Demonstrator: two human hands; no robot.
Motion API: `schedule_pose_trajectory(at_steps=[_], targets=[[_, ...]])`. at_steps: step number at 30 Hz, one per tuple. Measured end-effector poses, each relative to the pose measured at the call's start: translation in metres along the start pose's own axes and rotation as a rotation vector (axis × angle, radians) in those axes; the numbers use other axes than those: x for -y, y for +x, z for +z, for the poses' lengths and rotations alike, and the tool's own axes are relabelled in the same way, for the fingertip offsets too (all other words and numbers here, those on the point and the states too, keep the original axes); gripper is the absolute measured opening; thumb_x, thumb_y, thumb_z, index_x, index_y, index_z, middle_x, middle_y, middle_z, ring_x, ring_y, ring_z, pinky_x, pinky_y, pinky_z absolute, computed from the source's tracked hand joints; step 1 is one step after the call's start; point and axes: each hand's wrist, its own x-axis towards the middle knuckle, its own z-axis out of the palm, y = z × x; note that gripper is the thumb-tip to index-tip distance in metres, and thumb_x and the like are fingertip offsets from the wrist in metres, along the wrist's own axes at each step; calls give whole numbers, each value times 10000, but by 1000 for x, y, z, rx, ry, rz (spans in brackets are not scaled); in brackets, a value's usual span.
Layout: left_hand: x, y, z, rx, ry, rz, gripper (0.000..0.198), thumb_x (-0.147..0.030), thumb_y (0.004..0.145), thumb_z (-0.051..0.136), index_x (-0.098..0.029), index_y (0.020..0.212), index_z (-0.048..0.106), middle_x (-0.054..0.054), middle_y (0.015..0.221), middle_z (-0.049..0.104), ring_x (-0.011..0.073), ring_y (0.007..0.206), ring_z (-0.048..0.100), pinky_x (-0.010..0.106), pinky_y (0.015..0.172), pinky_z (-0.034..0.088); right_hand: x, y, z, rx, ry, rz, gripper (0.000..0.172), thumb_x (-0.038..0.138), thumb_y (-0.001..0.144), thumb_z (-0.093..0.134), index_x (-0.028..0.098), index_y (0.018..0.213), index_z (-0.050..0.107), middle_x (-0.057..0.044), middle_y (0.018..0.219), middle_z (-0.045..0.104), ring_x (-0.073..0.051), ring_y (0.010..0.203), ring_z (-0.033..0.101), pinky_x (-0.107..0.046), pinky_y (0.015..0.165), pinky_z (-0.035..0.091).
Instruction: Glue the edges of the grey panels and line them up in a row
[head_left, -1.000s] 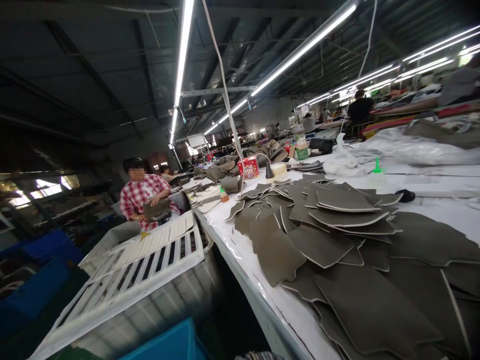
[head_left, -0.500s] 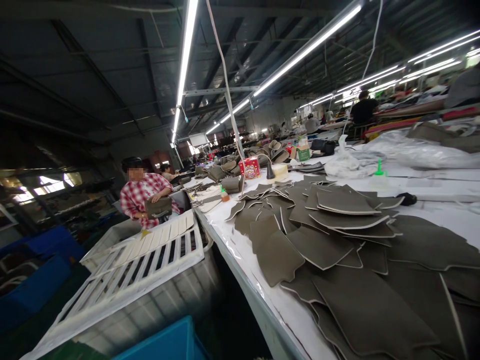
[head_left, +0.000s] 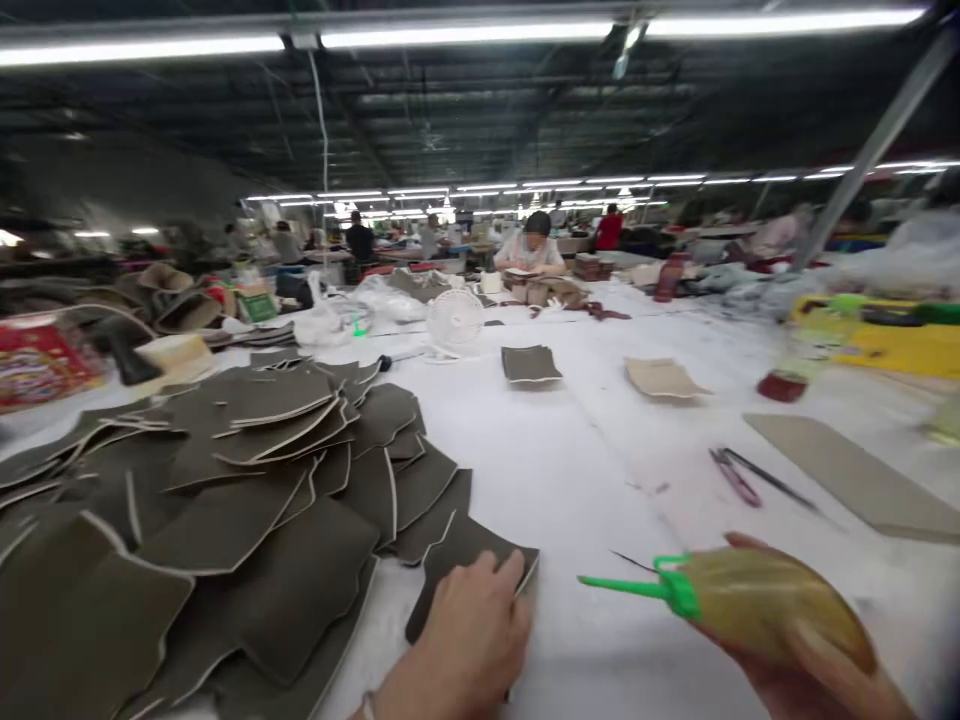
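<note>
My left hand (head_left: pixel 474 628) has its fingers bent over the right edge of a dark olive-grey leather-like piece (head_left: pixel 450 560), gripping it flat against the white table. The piece lies at the near right end of a spread pile of similar pieces (head_left: pixel 300 560) with pale edges. On the right, my right hand (head_left: pixel 825 670) is closed around a squeeze bottle (head_left: pixel 772 600) of yellowish-brown liquid. The bottle is tilted on its side above the table, its green nozzle (head_left: pixel 630 586) pointing left toward my left hand. Some of the right fingers are hidden behind the bottle.
Scissors (head_left: pixel 739 478), a beige board (head_left: pixel 862 470) and a bottle with dark red liquid (head_left: pixel 784 383) lie or stand to the right. Farther back are a small dark stack (head_left: pixel 530 364), a beige stack (head_left: pixel 664 378) and a white fan (head_left: pixel 454 322). A person (head_left: pixel 531 245) sits across the table.
The view has swung right and levelled, from the aisle and white crate to the tabletop. Both my hands have come into view, the right one with the bottle.
</note>
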Motion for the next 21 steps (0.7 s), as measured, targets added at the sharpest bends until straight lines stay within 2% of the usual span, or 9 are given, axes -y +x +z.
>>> schedule_pose_trajectory(at_steps=[2,6,10,14,21], targets=[[0,-1,-2,34,24,-16,486,-243,908,313,-234,1359,495,95,1084,629,274,914,636,422,832,496,9,-1,5,6,4,54,601,448,782,727,283,1312,496,-106,1076,670,-287,938,670,-317,753,593],[-5,-2,-8,87,65,-42,541,-226,899,312,-253,1427,424,93,1101,627,281,919,638,419,820,498,27,-4,37,-2,-186,-25,654,428,712,799,266,1273,504,-63,1071,636,-214,893,649,-195,731,553],[-7,1,-8,84,87,-9,567,-208,886,327,-268,1446,390,90,1087,629,281,896,644,424,797,506,37,-11,60,43,-356,-101,596,445,751,753,264,1256,492,-44,1157,586,-223,1028,597,-229,890,480],[-8,3,-7,84,120,14,564,-199,876,347,-250,1435,398,108,1073,624,287,859,653,431,758,515,37,-10,66,118,-502,-237,530,399,776,733,270,1234,500,-35,1185,565,-237,1071,567,-295,959,436],[-8,4,-6,76,151,35,557,-188,881,342,-245,1433,387,115,1070,610,287,846,656,440,739,522,27,-2,62,236,-625,-390,554,368,811,736,288,1278,450,-31,1220,543,-206,1085,567,-249,933,473]])
